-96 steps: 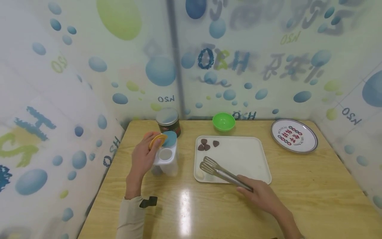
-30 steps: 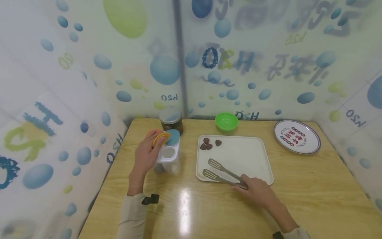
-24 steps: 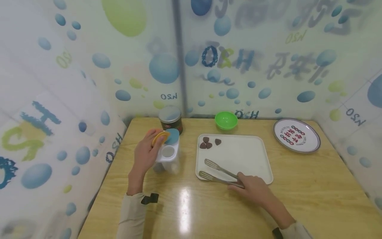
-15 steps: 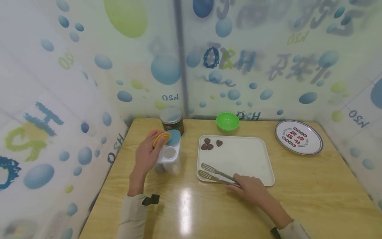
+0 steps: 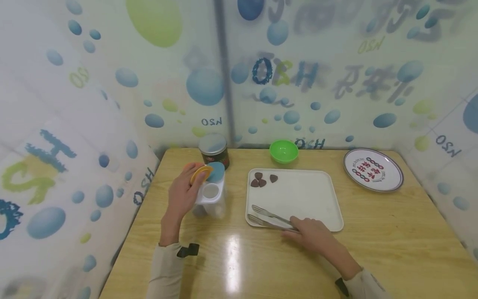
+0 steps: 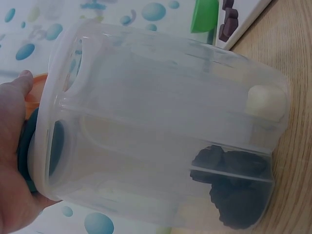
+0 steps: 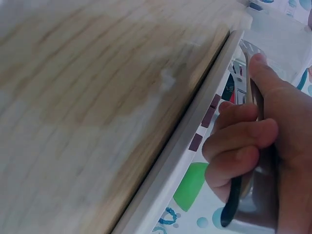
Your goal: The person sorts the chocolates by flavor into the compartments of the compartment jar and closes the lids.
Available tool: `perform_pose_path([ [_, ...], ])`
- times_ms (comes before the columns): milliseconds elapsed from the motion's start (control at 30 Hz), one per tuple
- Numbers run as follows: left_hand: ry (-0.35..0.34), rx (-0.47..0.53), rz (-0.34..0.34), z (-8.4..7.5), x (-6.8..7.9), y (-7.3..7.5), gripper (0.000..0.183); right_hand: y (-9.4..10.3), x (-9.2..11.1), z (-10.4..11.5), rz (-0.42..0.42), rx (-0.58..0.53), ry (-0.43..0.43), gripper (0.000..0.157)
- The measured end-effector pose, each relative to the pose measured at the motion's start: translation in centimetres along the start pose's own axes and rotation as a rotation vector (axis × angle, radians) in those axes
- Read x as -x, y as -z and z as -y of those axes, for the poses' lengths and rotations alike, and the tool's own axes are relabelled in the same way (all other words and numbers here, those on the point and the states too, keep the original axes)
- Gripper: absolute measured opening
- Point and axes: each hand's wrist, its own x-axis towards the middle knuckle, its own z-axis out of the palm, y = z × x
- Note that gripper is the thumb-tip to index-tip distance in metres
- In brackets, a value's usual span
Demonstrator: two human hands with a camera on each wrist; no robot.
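My left hand (image 5: pixel 181 194) holds the top of a clear plastic storage container (image 5: pixel 215 207), its thumb against a raised yellow lid (image 5: pixel 203 171). Blue (image 5: pixel 216 171) and orange lids (image 5: pixel 189 167) sit beside it, and one round opening faces up uncovered. The left wrist view shows dark lumps (image 6: pixel 239 195) and a white piece (image 6: pixel 265 102) inside, at the bottom. My right hand (image 5: pixel 313 236) grips metal tongs (image 5: pixel 275 216) above the front left of a white tray (image 5: pixel 306 199). Nothing shows between the slightly parted tips. Several brown rounded-triangle pieces (image 5: pixel 258 182) lie at the tray's back left.
Behind the container stands a dark tin with a silver lid (image 5: pixel 213 145). A green bowl (image 5: pixel 284 152) is behind the tray, and a white plate with red print (image 5: pixel 373 170) lies at the back right. Patterned walls enclose the wooden table (image 5: pixel 373 232).
Near each other 3.2 s ago, the tongs' tips then spread wide and have since come closer again. My right hand has shifted slightly left; my left hand keeps its hold.
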Motion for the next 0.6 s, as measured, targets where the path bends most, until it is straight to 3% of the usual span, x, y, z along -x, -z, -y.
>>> perform_pose_path([
  [300,-0.014,0.006,0.001,-0.14,-0.03,0.07,0.037,-0.28,-0.38,0.15,0.042,-0.027,-0.02,0.039],
  [600,0.008,-0.001,0.009,-0.2,-0.04,0.19,0.038,-0.93,0.09,-0.54,0.059,-0.151,-0.067,0.038],
])
